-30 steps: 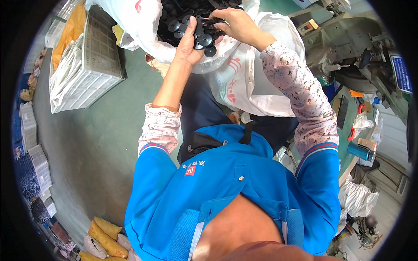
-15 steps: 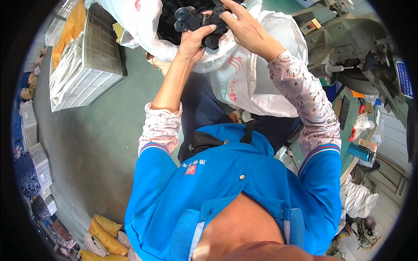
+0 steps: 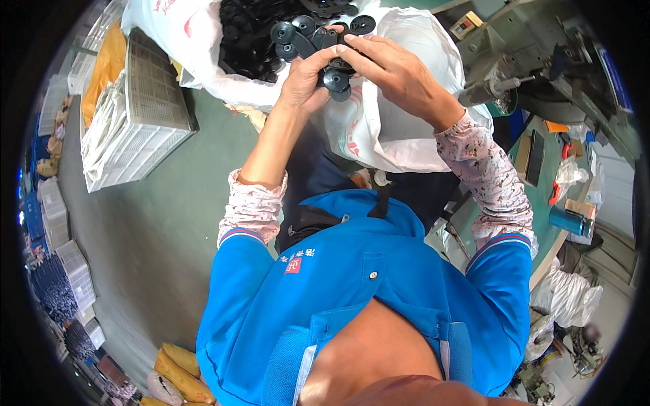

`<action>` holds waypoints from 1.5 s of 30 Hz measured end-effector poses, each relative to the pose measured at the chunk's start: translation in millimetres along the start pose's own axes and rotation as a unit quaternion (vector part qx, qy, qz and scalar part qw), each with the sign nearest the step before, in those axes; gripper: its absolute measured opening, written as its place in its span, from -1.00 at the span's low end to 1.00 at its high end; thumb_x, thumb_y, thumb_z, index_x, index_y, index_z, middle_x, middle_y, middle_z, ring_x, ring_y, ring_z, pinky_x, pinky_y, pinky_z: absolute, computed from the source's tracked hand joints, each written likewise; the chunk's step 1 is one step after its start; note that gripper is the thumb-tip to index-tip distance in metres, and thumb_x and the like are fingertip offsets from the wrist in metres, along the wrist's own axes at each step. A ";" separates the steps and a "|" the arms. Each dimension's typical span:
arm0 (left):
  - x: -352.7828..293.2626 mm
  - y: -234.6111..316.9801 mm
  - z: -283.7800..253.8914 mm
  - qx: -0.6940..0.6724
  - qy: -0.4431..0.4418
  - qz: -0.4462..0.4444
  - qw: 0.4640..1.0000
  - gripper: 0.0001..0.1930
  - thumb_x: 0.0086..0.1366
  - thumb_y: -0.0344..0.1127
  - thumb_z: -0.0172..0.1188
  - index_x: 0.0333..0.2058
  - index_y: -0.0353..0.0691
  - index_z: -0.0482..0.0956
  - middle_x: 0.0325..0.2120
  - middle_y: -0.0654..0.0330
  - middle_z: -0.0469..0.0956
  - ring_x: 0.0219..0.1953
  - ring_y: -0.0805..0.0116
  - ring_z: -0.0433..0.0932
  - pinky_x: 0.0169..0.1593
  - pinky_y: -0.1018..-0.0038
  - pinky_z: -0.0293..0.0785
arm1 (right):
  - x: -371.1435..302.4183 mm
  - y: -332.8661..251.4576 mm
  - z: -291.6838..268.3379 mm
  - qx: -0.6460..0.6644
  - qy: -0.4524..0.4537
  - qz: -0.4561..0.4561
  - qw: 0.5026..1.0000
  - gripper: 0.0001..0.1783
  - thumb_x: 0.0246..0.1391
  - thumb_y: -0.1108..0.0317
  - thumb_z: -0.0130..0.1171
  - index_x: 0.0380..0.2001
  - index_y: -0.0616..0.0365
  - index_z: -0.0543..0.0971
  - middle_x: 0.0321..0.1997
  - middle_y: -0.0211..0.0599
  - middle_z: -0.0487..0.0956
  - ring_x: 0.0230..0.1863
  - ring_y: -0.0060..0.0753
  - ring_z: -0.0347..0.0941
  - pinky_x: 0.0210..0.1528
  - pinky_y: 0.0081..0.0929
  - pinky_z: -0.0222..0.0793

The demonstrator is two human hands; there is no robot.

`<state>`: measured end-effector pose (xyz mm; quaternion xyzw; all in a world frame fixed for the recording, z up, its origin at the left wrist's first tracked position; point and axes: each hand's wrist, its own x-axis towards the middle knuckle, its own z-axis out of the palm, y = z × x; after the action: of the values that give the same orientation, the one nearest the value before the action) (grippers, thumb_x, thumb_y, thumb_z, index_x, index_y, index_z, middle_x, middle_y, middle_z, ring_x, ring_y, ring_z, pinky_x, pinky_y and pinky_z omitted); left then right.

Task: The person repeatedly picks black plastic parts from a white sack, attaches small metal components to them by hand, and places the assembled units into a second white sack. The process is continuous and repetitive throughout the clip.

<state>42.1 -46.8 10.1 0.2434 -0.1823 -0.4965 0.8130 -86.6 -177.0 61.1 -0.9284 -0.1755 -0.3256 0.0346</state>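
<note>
While the left hand cupped a cluster of black discs from below, the right hand pinched one at its top, both raised over the open white bag of like parts. Sorting seemed underway; parting the pinched disc would need a steady cupping grip.

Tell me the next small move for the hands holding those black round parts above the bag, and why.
Probably steady the cluster of black round parts before anything else: the left hand cups it from below, the right hand pinches it from the side, and several discs stick out loosely over the open white bag.
</note>
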 end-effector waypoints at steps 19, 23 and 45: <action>-8.9 -71.1 76.0 0.154 -0.099 -0.056 0.982 -0.53 0.17 -0.45 0.18 0.05 -0.30 0.30 -0.18 0.04 0.43 -0.12 0.24 0.53 -0.17 0.23 0.65 | -111.2 -18.2 -144.1 0.356 0.267 0.562 0.697 -0.62 0.18 0.35 0.08 0.06 0.23 0.46 -0.31 -0.23 0.61 -0.39 -0.58 0.51 -0.46 -0.70 0.32; -8.2 -74.9 80.5 0.138 -0.100 -0.061 0.983 -0.55 0.18 -0.47 0.15 0.06 -0.31 0.29 -0.19 0.04 0.44 -0.11 0.23 0.53 -0.12 0.16 0.64 | -64.3 2.7 -172.5 0.339 0.283 0.593 0.673 -0.77 0.21 0.37 0.03 -0.16 0.31 0.48 -0.54 -0.34 0.57 -0.74 -0.65 0.35 -0.73 -0.74 0.20; -1.8 -93.0 82.6 -0.003 -0.075 -0.159 0.984 -0.55 0.15 -0.44 0.21 0.04 -0.24 0.36 -0.22 0.05 0.47 -0.10 0.16 0.52 0.06 0.03 0.48 | -129.4 -54.9 -103.1 -0.077 -0.032 0.224 0.971 -0.75 -0.06 0.55 0.15 -0.24 0.22 0.42 0.14 -0.06 0.36 0.00 -0.09 0.43 -0.10 -0.32 0.43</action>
<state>-70.0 -99.0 23.7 0.2287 -0.2003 -0.6368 0.7085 -260.8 -183.3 59.5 -0.9540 0.0615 -0.2920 0.0291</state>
